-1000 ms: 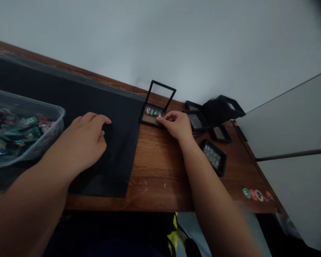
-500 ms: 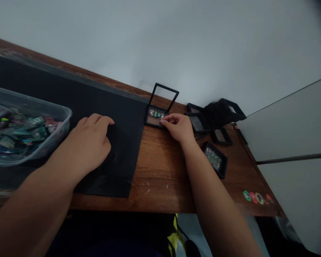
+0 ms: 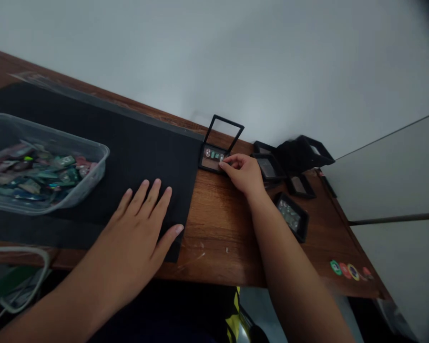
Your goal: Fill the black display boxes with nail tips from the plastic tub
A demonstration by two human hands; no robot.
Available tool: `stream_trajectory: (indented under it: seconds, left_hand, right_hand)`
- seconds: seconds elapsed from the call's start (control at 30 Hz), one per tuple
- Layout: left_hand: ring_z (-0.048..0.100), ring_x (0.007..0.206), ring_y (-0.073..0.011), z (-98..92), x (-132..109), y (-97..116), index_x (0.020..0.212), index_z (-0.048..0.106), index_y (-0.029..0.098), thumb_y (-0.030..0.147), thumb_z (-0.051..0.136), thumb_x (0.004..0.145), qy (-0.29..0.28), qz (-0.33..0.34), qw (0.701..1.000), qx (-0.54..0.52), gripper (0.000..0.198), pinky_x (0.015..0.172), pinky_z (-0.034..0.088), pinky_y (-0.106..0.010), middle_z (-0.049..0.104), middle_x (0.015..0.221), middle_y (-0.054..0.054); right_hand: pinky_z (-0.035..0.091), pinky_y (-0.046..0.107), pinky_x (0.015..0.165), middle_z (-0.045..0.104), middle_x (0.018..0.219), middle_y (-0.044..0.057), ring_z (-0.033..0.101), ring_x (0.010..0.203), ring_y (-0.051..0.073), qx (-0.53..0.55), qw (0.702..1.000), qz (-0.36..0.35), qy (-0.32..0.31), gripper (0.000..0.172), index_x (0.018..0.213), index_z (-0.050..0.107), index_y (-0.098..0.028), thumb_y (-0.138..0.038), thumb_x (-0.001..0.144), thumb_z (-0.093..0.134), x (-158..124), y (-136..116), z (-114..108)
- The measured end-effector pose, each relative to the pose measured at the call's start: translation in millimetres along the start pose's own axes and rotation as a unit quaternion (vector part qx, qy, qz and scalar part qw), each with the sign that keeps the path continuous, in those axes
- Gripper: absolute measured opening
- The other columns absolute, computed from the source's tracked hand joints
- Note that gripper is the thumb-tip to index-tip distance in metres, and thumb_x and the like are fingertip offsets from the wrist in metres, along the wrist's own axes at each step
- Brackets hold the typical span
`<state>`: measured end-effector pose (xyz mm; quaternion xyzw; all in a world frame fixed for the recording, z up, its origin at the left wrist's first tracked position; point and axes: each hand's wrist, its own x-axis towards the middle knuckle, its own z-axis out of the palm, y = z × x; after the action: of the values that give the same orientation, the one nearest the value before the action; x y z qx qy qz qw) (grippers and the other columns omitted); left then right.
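My left hand (image 3: 143, 228) lies flat and open on the black mat (image 3: 136, 147), fingers spread near its front right corner. My right hand (image 3: 245, 174) reaches to a small open black display case (image 3: 214, 157) with a raised clear lid. Its fingertips are pinched at the case's front edge, beside a row of small coloured pieces inside. I cannot make out whether a piece is between the fingers.
A clear plastic tub (image 3: 39, 164) of several coloured pieces sits on the mat at the left. More black cases (image 3: 291, 214) lie to the right of my right hand, some stacked near the wall (image 3: 300, 152). Round stickers (image 3: 348, 270) mark the wooden table's front right corner.
My left hand has uncurled and slid toward me, now lying flat on the mat. The view has shifted down and left. The right hand stays at the case.
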<state>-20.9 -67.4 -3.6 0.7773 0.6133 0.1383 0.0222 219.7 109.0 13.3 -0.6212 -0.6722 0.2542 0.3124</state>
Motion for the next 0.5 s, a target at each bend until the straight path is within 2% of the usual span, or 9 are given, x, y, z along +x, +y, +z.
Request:
stream_trajectory:
  seconds: [0.23,0.37,0.43,0.47,0.5]
  left_hand:
    - [0.039,0.153,-0.0396,2.5,-9.1,0.5,0.153,0.050,0.004,0.052,0.033,0.104,0.024,0.045,0.998,0.024,0.070,0.122,0.037,-0.062,0.042,0.162,-0.023]
    - [0.040,0.153,-0.0367,-1.4,-19.5,2.7,0.156,0.045,0.010,0.050,0.039,0.103,0.010,0.069,0.998,0.008,0.067,0.121,0.041,-0.058,0.044,0.163,-0.019]
    - [0.031,0.157,-0.0348,-11.3,-22.7,3.2,0.160,0.038,0.017,0.050,0.042,0.100,0.024,0.063,0.998,-0.016,0.068,0.123,0.040,-0.055,0.037,0.169,-0.012]
    - [0.022,0.160,-0.0342,-18.7,-22.7,2.5,0.161,0.034,0.022,0.050,0.044,0.099,0.043,0.048,0.997,-0.031,0.069,0.125,0.036,-0.053,0.029,0.173,-0.008]
    - [0.011,0.163,-0.0349,-27.4,-21.4,0.6,0.162,0.031,0.027,0.051,0.045,0.098,0.076,0.021,0.996,-0.041,0.070,0.129,0.028,-0.054,0.017,0.176,-0.003]
  right_hand:
    - [0.037,0.029,0.055,0.060,0.063,-0.001,0.051,0.056,0.014,-0.004,1.000,-0.006,-0.002,0.027,0.088,0.077,-0.017,-0.042,0.078,0.076,-2.2,0.3,-1.2]
    - [0.037,0.029,0.057,0.062,0.064,0.000,0.051,0.057,0.013,-0.011,1.000,-0.013,-0.001,0.027,0.087,0.077,-0.017,-0.042,0.078,0.075,-2.5,-0.6,-1.3]
    - [0.038,0.029,0.057,0.062,0.064,0.000,0.051,0.057,0.014,-0.010,1.000,-0.014,0.003,0.028,0.085,0.078,-0.017,-0.043,0.078,0.075,-2.8,-1.1,-2.1]
    - [0.038,0.029,0.057,0.063,0.064,0.001,0.050,0.057,0.014,-0.007,1.000,-0.011,0.005,0.029,0.085,0.078,-0.017,-0.044,0.078,0.075,-3.0,-1.3,-2.8]
    - [0.037,0.029,0.056,0.063,0.063,0.001,0.050,0.056,0.014,-0.003,1.000,-0.006,0.007,0.030,0.084,0.077,-0.017,-0.046,0.078,0.074,-3.2,-1.4,-3.5]
